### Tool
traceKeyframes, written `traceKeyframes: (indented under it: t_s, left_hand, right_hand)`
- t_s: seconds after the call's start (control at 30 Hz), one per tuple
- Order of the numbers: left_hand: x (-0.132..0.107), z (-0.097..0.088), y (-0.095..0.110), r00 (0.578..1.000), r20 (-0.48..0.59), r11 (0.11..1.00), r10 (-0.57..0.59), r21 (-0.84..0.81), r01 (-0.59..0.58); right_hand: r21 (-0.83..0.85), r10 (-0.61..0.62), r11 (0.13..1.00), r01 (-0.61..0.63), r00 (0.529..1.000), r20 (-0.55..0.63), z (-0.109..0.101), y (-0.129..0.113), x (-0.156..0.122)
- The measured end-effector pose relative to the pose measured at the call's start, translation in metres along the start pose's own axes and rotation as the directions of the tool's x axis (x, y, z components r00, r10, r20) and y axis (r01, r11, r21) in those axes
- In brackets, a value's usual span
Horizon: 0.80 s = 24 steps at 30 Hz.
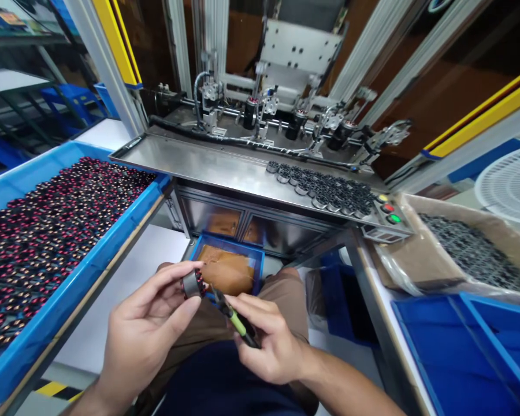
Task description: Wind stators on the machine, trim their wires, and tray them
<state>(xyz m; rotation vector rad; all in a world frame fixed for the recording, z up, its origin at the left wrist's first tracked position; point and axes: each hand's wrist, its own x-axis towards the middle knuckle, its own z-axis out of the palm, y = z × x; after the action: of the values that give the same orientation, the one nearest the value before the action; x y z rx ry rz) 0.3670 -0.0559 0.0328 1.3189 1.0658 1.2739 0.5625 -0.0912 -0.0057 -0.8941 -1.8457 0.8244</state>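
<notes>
Between the thumb and fingers of my left hand (149,318) is a small wound motor stator (193,284), a grey ring with red and dark parts on its side facing right. My right hand (271,338) is closed round a pair of nippers (236,321) with green and black handles. The dark tips of the nippers point up and left at the stator's right side; whether they touch it I cannot tell. Both hands are above my lap, in front of a blue bin (262,266) with a brown sheet or bag (227,270) in it.
At left a large blue tray (112,245) holds many wound stators. Ahead, a metal shelf (190,164) carries a cluster of grey rings (329,188) below the machine's fixtures (268,107). Push buttons (388,208) and a carton (420,211) of grey parts stand at right, above blue bins (442,341).
</notes>
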Motion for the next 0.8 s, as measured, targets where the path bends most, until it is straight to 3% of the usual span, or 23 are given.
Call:
traceKeyframes:
  t_s: [0.17,0.37,0.8]
  left_hand:
    - [-0.0019,-0.0055,-0.0095,0.994,0.027,0.994,0.102,0.033,-0.103]
    - [-0.0051,-0.0026,-0.0041,0.974,0.015,0.962,0.227,0.152,-0.226]
    - [-0.0074,-0.0064,-0.0024,0.945,0.098,0.915,0.311,0.236,-0.326]
  right_hand:
    - [0.033,-0.041,0.999,0.041,0.999,-0.002,-0.0022,-0.0029,0.0013]
    - [0.061,-0.085,0.994,0.086,0.996,-0.014,-0.0004,-0.0045,0.0039]
    - [0.012,-0.102,0.995,0.102,0.994,-0.048,-0.0042,-0.0014,0.0015]
